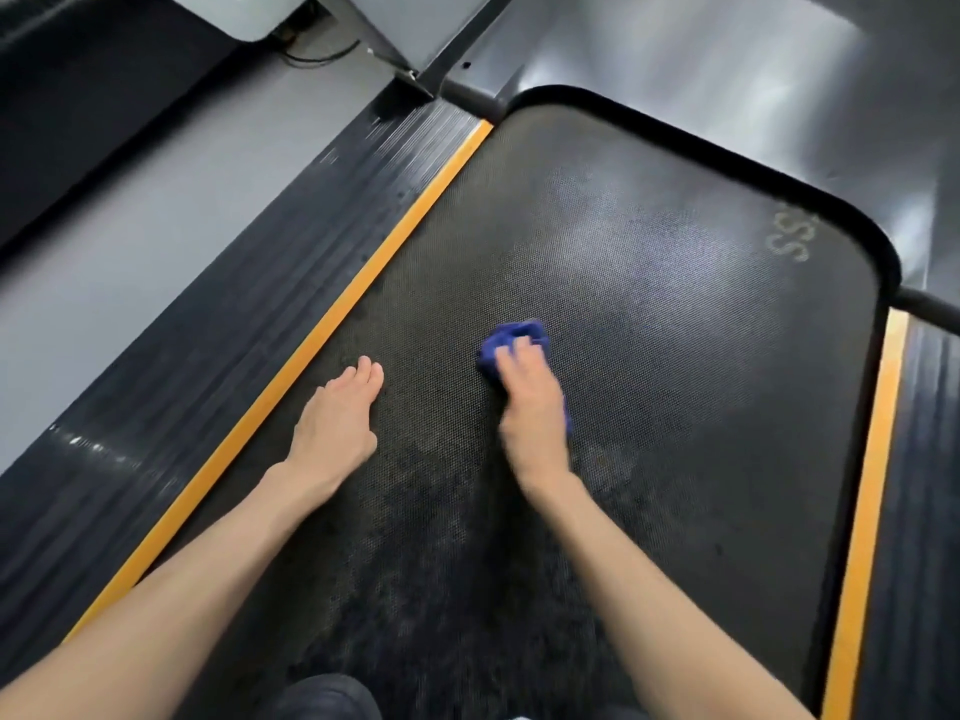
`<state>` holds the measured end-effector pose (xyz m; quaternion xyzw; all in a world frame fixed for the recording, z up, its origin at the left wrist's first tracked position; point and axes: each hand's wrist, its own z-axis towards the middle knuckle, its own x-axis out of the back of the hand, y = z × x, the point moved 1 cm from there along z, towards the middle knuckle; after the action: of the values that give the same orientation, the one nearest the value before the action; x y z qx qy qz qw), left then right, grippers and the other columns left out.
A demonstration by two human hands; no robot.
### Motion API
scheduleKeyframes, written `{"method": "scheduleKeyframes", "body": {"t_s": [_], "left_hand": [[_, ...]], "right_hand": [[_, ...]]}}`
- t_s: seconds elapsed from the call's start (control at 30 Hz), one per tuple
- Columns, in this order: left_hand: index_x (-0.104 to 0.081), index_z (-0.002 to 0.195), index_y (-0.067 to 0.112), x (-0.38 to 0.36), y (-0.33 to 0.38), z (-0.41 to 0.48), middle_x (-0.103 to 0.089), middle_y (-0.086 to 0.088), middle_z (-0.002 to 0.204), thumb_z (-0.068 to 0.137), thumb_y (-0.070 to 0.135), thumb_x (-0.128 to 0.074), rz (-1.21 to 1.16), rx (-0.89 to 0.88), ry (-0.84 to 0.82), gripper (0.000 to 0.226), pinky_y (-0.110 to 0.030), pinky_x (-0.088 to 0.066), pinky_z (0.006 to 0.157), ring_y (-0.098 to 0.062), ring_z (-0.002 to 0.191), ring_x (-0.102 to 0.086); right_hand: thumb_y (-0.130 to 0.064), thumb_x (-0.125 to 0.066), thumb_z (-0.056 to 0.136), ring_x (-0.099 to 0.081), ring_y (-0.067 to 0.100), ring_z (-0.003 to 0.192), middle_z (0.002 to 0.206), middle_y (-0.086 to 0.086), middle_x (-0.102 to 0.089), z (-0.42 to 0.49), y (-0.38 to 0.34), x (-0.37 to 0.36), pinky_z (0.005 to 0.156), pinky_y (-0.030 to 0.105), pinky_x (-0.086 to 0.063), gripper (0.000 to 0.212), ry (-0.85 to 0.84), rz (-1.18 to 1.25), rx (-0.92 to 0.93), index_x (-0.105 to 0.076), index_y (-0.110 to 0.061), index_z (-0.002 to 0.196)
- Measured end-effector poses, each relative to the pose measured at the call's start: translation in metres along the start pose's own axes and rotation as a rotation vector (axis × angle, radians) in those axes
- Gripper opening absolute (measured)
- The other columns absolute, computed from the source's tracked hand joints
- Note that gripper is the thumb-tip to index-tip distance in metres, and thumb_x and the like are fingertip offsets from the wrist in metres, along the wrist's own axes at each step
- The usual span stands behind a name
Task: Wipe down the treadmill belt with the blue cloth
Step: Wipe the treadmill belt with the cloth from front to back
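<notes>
The black textured treadmill belt [649, 314] fills the middle of the view, running away from me. A bunched blue cloth [511, 339] lies on it near the centre. My right hand [532, 400] lies on top of the cloth, with its fingers bent over the bunch and holding it against the belt; the hand looks blurred. My left hand [337, 426] rests flat on the belt to the left, fingers straight and together, holding nothing, close to the left orange strip.
Orange strips [332, 324] border the belt on both sides, with ribbed dark side rails [223, 345] beyond them. The grey motor cover [727, 85] curves around the belt's far end. Grey floor [130, 226] and a black cable [322, 54] lie to the left. My dark-clothed knee [322, 698] is at the bottom.
</notes>
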<state>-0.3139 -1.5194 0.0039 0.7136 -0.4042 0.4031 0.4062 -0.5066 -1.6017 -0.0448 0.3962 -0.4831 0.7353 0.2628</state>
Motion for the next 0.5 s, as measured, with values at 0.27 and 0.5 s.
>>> {"method": "scheduleKeyframes", "body": {"t_s": [0.27,0.5], "left_hand": [[-0.021,0.148,0.014,-0.005,0.003,-0.008,-0.020,-0.004,0.155,0.078,-0.005,-0.053,0.013,0.016,0.133,0.080,-0.042,-0.012,0.116,-0.020,0.142,-0.020],[-0.020,0.148,0.017,-0.009,0.038,-0.010,-0.010,0.004,0.156,0.074,-0.014,-0.049,-0.068,-0.226,0.163,0.085,-0.032,-0.005,0.116,-0.015,0.144,-0.008]], "right_hand": [[0.008,-0.044,0.073,-0.041,0.033,0.130,0.139,0.017,-0.046,0.003,0.053,0.026,0.111,0.035,-0.028,0.057,-0.087,-0.029,0.070,-0.055,-0.005,0.128],[0.016,-0.045,0.079,-0.020,0.030,0.141,0.150,0.015,-0.028,0.024,0.132,0.079,0.113,0.026,-0.011,0.061,0.106,-0.120,-0.424,-0.044,-0.006,0.136]]}}
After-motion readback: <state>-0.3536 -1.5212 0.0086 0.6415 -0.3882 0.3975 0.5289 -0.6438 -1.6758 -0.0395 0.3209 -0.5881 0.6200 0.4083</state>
